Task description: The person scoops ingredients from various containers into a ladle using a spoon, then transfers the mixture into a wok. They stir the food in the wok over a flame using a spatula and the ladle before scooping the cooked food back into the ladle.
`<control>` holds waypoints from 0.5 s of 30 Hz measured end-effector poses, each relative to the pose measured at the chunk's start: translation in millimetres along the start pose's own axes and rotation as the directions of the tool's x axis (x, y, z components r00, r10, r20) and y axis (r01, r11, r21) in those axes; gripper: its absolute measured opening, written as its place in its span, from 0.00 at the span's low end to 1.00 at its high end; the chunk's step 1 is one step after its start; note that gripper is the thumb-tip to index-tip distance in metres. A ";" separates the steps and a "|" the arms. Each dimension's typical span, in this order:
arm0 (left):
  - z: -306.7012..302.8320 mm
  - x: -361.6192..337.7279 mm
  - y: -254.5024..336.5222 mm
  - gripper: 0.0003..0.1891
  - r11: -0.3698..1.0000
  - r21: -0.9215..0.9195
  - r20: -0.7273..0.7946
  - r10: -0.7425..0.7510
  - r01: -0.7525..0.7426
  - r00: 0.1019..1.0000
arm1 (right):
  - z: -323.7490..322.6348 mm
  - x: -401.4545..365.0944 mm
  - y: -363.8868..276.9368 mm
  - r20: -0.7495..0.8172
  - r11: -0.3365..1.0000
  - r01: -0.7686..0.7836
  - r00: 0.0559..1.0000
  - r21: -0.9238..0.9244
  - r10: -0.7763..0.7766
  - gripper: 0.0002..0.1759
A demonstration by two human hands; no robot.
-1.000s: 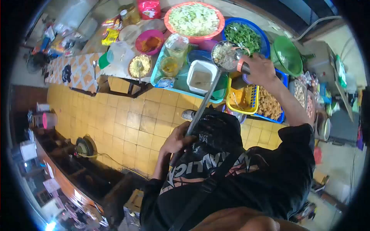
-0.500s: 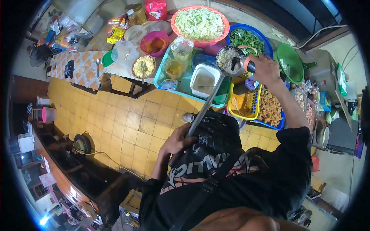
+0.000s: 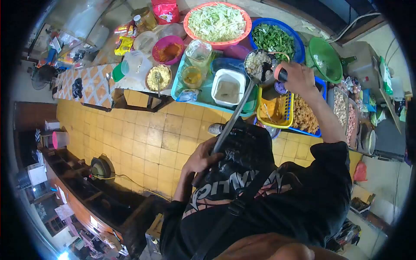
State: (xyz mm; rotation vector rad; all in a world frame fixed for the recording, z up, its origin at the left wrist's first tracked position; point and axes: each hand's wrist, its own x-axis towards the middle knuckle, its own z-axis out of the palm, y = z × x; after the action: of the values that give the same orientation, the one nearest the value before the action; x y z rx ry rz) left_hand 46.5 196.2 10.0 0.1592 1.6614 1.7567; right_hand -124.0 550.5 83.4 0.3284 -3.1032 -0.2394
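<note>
While the left grip [image 3: 203,159] is closed snugly round the long-handled ladle [image 3: 256,67], the right one [image 3: 297,79] curls shut on an orange-banded container [image 3: 278,73] by its cup. The yellow basket [image 3: 287,113], teal tray [image 3: 176,86] and blue bowl of greens [image 3: 300,45] (pretty tight squeeze) crowd the ladle.

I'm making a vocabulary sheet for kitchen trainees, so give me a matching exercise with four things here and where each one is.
1. Left hand
2. Shredded cabbage
3. Green leaves
4. White tub

A. In the blue basin
B. On the teal tray
C. Around the long handle
D. In the orange-red basin

Pairs: 1-C, 2-D, 3-A, 4-B
</note>
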 end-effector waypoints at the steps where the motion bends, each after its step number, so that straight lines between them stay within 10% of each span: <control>1: -1.7 0.1 6.0 0.24 0.998 0.055 0.015 -0.034 0.033 0.999 | 3.1 -4.8 1.2 -0.026 0.999 0.013 1.000 0.034 -0.012 0.25; 8: -3.0 7.5 1.0 0.22 0.996 0.001 0.024 -0.088 0.088 0.996 | 55.5 -55.3 6.5 -0.040 0.774 -0.350 0.900 0.528 0.434 0.40; 15: 0.5 12.1 -1.8 0.19 0.983 -0.096 -0.011 -0.156 0.154 0.988 | 154.8 -112.8 -32.8 -0.109 0.505 -0.448 0.659 0.738 0.744 0.30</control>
State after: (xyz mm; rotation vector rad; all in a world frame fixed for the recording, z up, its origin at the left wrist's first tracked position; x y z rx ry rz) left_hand 38.5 203.2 4.0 -0.0296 1.5559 1.7193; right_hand -11.2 565.6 -74.2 -0.6820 -2.4983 0.8543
